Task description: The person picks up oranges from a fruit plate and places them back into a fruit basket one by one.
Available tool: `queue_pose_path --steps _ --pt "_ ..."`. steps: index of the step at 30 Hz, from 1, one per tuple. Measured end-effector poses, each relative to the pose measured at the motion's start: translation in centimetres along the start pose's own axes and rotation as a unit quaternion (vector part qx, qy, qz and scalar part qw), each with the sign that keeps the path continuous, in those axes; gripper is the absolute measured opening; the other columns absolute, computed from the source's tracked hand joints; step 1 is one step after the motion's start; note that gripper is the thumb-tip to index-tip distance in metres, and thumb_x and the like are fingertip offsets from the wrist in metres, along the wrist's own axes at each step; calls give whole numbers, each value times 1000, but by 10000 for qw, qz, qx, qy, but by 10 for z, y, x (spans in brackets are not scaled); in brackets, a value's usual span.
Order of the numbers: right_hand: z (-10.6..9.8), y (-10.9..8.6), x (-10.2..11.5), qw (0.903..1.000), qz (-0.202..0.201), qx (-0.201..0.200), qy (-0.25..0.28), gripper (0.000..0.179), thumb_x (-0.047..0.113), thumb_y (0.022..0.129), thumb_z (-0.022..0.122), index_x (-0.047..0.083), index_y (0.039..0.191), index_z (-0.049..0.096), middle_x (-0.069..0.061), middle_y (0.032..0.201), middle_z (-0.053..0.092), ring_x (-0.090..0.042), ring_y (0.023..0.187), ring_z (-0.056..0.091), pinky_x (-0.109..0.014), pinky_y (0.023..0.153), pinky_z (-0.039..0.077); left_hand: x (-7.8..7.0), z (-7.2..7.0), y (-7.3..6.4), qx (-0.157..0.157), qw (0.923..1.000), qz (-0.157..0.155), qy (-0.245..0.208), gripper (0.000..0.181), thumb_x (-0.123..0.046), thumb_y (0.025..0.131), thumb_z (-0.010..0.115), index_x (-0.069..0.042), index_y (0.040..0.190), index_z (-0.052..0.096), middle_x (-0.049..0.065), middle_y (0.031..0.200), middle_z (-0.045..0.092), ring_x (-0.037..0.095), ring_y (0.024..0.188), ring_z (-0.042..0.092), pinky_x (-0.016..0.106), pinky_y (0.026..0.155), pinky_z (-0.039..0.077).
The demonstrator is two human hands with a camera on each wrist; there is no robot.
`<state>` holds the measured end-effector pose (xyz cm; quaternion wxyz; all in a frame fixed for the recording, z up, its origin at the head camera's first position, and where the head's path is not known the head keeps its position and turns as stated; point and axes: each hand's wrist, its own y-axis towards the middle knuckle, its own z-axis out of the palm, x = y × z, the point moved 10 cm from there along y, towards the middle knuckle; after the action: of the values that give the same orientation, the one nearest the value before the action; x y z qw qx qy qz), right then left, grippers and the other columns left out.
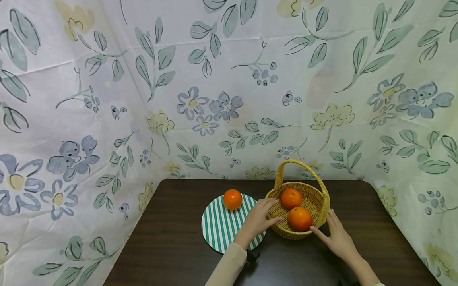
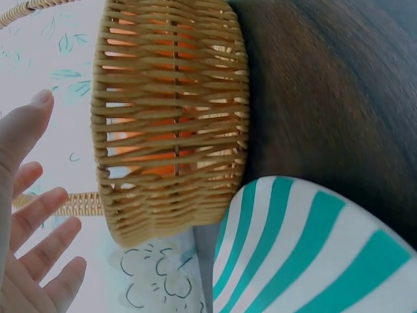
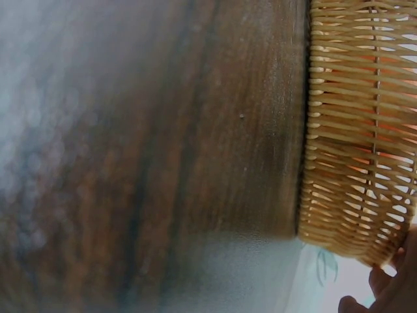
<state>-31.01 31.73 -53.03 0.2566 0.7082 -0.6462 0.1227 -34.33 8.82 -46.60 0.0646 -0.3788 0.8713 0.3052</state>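
A yellow woven basket (image 1: pixel 291 235) with an arched handle stands on the dark table, two oranges (image 1: pixel 299 219) inside it. My left hand (image 1: pixel 258 216) is at the basket's left side, thumb and fingers spread. In the left wrist view, that hand (image 2: pixel 36 228) shows nothing held, beside the basket's wicker wall (image 2: pixel 172 124). On the other side, my right hand (image 1: pixel 338 237) has its fingertips right at the basket wall and its thumb near the front rim. In the right wrist view, the fingers (image 3: pixel 381 282) meet the wicker (image 3: pixel 358 143).
A round green-and-white striped board (image 1: pixel 222 226) lies left of the basket, partly under my left arm. A third orange (image 1: pixel 232 199) rests near its back edge. The brown table (image 1: pixel 171 238) ends at a floral cloth (image 1: pixel 222 155) behind and at the sides.
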Motion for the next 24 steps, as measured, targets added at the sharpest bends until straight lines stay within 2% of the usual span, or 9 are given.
queue_pose_path --steps 8,13,17,24 --pt "1 0 -1 10000 -23 -28 -7 88 51 89 53 0 148 12 -28 151 8 -48 135 15 -73 88 27 5 -7 -3 -7 9999 3 117 57 -49 85 60 -21 134 49 -3 131 52 13 120 48 29 100 42" --pt "2 1 -3 10000 9 7 11 88 52 89 52 3 149 10 -28 151 8 -48 135 15 -73 89 27 12 -9 -6 -50 10000 0 48 57 -47 85 61 -20 133 50 -3 131 52 13 121 48 33 106 36" --pt "2 1 -5 10000 1 -5 -15 88 52 89 52 4 149 8 -27 151 7 -47 136 14 -73 89 27 18 -9 -8 -106 9999 -20 91 57 -48 84 61 -20 133 50 -4 131 52 12 120 48 32 104 38" --pt "3 1 -7 10000 4 -4 -27 89 53 89 52 4 149 8 -27 151 7 -47 136 15 -73 89 26 32 -8 -9 38 9995 -297 121 57 -49 84 60 -22 133 50 -6 133 51 12 121 47 32 101 41"
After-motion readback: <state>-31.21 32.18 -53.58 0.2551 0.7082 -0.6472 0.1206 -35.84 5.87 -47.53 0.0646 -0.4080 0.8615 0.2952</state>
